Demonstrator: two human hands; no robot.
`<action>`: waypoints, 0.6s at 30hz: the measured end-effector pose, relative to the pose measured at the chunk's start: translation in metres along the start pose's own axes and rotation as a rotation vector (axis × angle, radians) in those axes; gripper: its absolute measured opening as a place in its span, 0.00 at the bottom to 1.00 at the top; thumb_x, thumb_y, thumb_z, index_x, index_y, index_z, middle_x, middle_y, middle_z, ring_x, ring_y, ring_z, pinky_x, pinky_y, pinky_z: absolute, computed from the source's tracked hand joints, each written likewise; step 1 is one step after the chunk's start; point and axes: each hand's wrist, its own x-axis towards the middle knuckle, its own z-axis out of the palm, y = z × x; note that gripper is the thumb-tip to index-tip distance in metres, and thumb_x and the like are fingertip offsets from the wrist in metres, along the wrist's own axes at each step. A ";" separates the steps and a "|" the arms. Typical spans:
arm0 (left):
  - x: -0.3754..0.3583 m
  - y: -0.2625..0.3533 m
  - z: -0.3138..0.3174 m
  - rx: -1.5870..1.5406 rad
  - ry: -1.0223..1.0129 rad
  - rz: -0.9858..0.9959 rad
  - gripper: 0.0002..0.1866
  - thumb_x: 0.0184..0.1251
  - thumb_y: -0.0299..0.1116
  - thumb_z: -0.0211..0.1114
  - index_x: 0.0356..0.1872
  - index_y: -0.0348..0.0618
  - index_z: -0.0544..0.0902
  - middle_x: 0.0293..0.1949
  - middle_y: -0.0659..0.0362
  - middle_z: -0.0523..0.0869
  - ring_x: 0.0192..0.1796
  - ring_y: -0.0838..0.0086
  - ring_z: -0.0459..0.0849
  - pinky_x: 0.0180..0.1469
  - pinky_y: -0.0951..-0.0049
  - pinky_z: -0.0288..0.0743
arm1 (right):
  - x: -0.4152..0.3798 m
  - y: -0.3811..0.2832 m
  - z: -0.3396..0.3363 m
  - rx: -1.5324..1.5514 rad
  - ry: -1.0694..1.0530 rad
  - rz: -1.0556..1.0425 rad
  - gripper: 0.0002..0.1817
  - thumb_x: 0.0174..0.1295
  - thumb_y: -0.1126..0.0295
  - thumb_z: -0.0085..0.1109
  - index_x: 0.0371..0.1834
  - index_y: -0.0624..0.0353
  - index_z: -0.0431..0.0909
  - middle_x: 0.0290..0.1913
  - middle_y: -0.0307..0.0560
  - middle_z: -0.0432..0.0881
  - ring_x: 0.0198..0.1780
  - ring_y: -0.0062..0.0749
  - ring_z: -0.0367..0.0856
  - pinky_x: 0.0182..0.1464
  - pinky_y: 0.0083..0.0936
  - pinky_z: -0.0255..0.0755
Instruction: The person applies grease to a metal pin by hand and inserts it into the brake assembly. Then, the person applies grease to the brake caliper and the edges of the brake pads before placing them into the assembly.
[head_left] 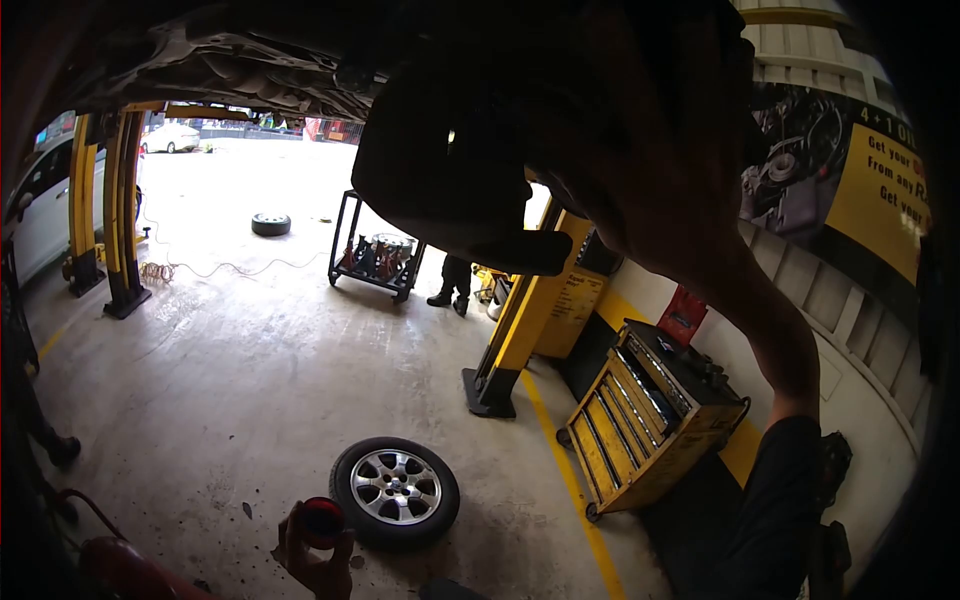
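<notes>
Pinching a round red-rimmed piece (322,520) in the left hand (314,562), low beside the wheel (366,530) in view. Probably light, stiff, perhaps slick; best held around its rim. With the right hand (655,190) raised to a dark part (430,185) overhead, cannot tell whether gripping.

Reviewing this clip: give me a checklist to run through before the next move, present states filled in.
1. Left hand holds the round red-and-dark object: ok.
2. Right hand has a secure grip on the dark part: cannot tell, deep shadow.
3. Dark part well lit: not ok, mostly silhouette.
4. Wheel lies flat on the floor: ok.
5. Tool cabinet stands apart from the wheel: ok.
</notes>
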 end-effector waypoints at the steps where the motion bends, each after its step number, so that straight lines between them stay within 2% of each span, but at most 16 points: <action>1: 0.000 0.000 0.002 0.041 0.018 0.021 0.34 0.32 0.32 0.70 0.50 0.35 0.75 0.39 0.52 0.81 0.44 0.60 0.78 0.61 0.58 0.61 | -0.001 0.001 0.002 -0.012 0.002 -0.003 0.25 0.51 0.53 0.57 0.56 0.35 0.73 0.70 0.39 0.53 0.70 0.53 0.46 0.64 0.63 0.43; 3: 0.002 0.002 0.003 0.085 0.039 0.044 0.34 0.33 0.32 0.70 0.51 0.35 0.75 0.40 0.52 0.81 0.46 0.60 0.79 0.65 0.56 0.58 | -0.002 0.003 0.005 -0.035 0.008 -0.009 0.25 0.51 0.49 0.55 0.55 0.35 0.74 0.71 0.36 0.51 0.71 0.51 0.43 0.65 0.65 0.39; 5: 0.001 0.006 0.002 -0.021 -0.005 -0.063 0.34 0.33 0.33 0.70 0.51 0.35 0.75 0.42 0.51 0.82 0.48 0.59 0.79 0.68 0.54 0.52 | 0.002 0.000 0.010 -0.044 0.016 -0.010 0.25 0.52 0.47 0.53 0.55 0.35 0.74 0.72 0.34 0.50 0.72 0.51 0.42 0.66 0.66 0.37; 7: 0.001 0.005 0.003 -0.012 -0.002 -0.057 0.34 0.33 0.33 0.70 0.51 0.35 0.75 0.42 0.51 0.82 0.48 0.59 0.79 0.67 0.55 0.53 | 0.011 -0.009 0.016 0.195 0.258 0.026 0.27 0.49 0.44 0.56 0.55 0.34 0.74 0.72 0.33 0.50 0.72 0.50 0.43 0.66 0.67 0.36; 8: 0.000 0.005 0.002 -0.004 -0.005 -0.053 0.34 0.34 0.33 0.70 0.51 0.35 0.75 0.41 0.51 0.82 0.47 0.58 0.79 0.67 0.56 0.54 | 0.010 -0.008 0.009 0.196 0.259 0.029 0.27 0.49 0.44 0.56 0.55 0.34 0.74 0.72 0.33 0.50 0.72 0.50 0.43 0.66 0.67 0.36; 10: 0.001 0.004 0.002 0.003 0.001 -0.046 0.33 0.33 0.31 0.70 0.51 0.36 0.75 0.41 0.51 0.82 0.48 0.58 0.78 0.67 0.57 0.55 | 0.007 -0.002 -0.016 0.167 -0.188 -0.032 0.28 0.49 0.44 0.56 0.55 0.35 0.74 0.71 0.33 0.51 0.72 0.49 0.44 0.65 0.68 0.35; 11: 0.001 0.003 0.001 0.006 0.008 -0.038 0.33 0.33 0.30 0.70 0.51 0.36 0.76 0.41 0.51 0.81 0.48 0.58 0.78 0.66 0.58 0.56 | 0.009 0.000 -0.022 0.169 -0.187 -0.032 0.28 0.49 0.44 0.56 0.55 0.35 0.74 0.71 0.33 0.51 0.72 0.49 0.44 0.65 0.68 0.35; 13: 0.000 0.002 0.001 0.017 0.022 -0.038 0.33 0.33 0.29 0.70 0.51 0.36 0.76 0.42 0.51 0.81 0.48 0.59 0.78 0.65 0.59 0.58 | 0.011 0.004 -0.031 0.181 -0.361 -0.066 0.27 0.51 0.44 0.54 0.56 0.36 0.73 0.71 0.32 0.53 0.71 0.48 0.46 0.66 0.67 0.35; 17: 0.000 0.005 0.001 0.005 0.031 -0.096 0.33 0.32 0.26 0.69 0.50 0.38 0.76 0.43 0.53 0.81 0.48 0.61 0.78 0.62 0.61 0.62 | -0.010 0.012 -0.020 0.342 -0.334 -0.081 0.27 0.53 0.44 0.53 0.56 0.38 0.73 0.70 0.40 0.54 0.71 0.47 0.47 0.66 0.63 0.41; 18: 0.000 0.005 0.001 0.002 0.030 -0.095 0.33 0.32 0.26 0.69 0.50 0.38 0.76 0.43 0.53 0.81 0.48 0.61 0.78 0.62 0.61 0.62 | -0.013 0.013 -0.021 0.369 -0.290 -0.058 0.26 0.53 0.47 0.54 0.56 0.40 0.73 0.68 0.41 0.56 0.69 0.47 0.50 0.64 0.61 0.44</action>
